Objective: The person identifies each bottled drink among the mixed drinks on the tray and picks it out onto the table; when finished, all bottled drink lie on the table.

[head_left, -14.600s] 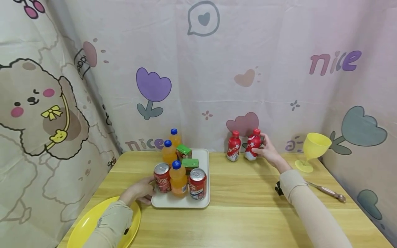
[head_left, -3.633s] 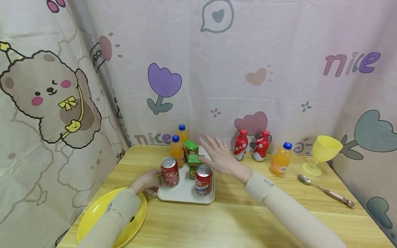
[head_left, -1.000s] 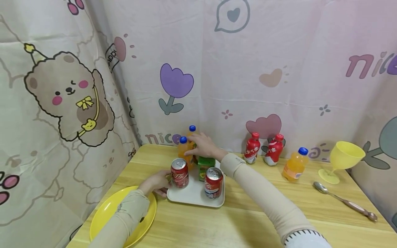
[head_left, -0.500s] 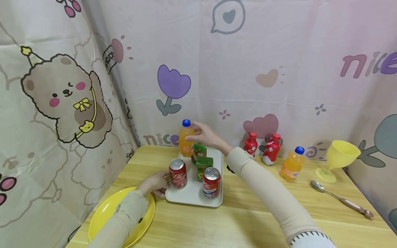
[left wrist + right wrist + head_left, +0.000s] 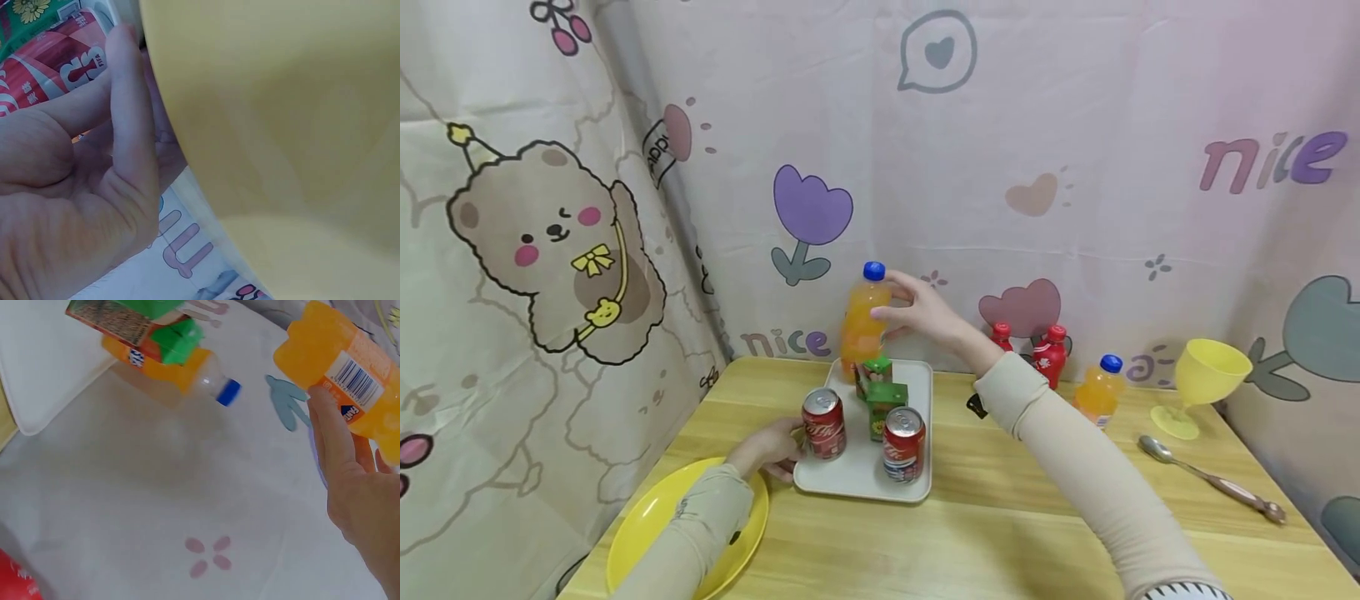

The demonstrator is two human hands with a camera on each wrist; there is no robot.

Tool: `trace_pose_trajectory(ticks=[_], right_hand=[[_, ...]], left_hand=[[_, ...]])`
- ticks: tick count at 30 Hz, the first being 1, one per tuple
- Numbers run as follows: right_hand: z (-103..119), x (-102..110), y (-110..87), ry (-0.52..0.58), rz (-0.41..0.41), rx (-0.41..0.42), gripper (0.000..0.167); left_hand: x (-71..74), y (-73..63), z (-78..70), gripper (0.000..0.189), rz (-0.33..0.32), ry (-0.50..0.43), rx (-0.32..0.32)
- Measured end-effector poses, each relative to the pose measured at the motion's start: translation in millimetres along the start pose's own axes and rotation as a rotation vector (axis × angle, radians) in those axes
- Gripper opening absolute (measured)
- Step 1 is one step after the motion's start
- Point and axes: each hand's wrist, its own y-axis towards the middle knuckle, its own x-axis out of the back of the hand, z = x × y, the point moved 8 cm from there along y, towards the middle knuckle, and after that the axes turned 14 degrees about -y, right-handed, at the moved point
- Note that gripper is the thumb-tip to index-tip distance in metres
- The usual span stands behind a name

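Note:
My right hand (image 5: 928,312) grips an orange soda bottle (image 5: 867,312) with a blue cap, raised above the back left of the white tray (image 5: 850,482). A second orange soda bottle (image 5: 181,372) shows beside the juice boxes in the right wrist view; the raised bottle mostly hides it in the head view. My left hand (image 5: 775,450) holds the tray's left edge, close to a red soda can (image 5: 823,425). Another red can (image 5: 904,446) stands at the tray's front right. Two green-topped juice boxes (image 5: 887,412) stand behind the cans.
A yellow plate (image 5: 640,533) lies under my left forearm. Two red bottles (image 5: 1049,358), partly hidden by my right arm, stand at the back right. Beside them are an orange soda bottle (image 5: 1097,393), a yellow goblet (image 5: 1210,371) and a long spoon (image 5: 1217,483). A curtain backs the table.
Earlier, an orange soda bottle went from the tray to the table's right side. Over the last second my right hand has lifted another bottle up and rightward. My left hand has stayed at the tray.

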Motion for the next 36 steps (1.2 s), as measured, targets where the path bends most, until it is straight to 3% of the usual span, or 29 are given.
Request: trace_pose_trajectory(ticks=[7, 16, 25, 36], right_hand=[[17.0, 26.0, -26.9, 0.002, 0.026, 0.053, 0.063], [14.8, 68.7, -65.8, -0.104, -0.018, 0.021, 0.065], [-25.4, 100.4, -107.0, -0.142, -0.116, -0.093, 0.073], [-78.6, 102.7, -128.4, -0.162, -0.158, -0.152, 0.075]], left_hand=[[-0.2, 0.5, 1.7, 0.072, 0.006, 0.001, 0.002], [0.8, 3.1, 3.1, 0.072, 0.000, 0.009, 0.008], [1.6, 3.4, 2.9, 0.073, 0.006, 0.003, -0.005], [0.3, 3.2, 4.4, 0.072, 0.004, -0.012, -0.008]])
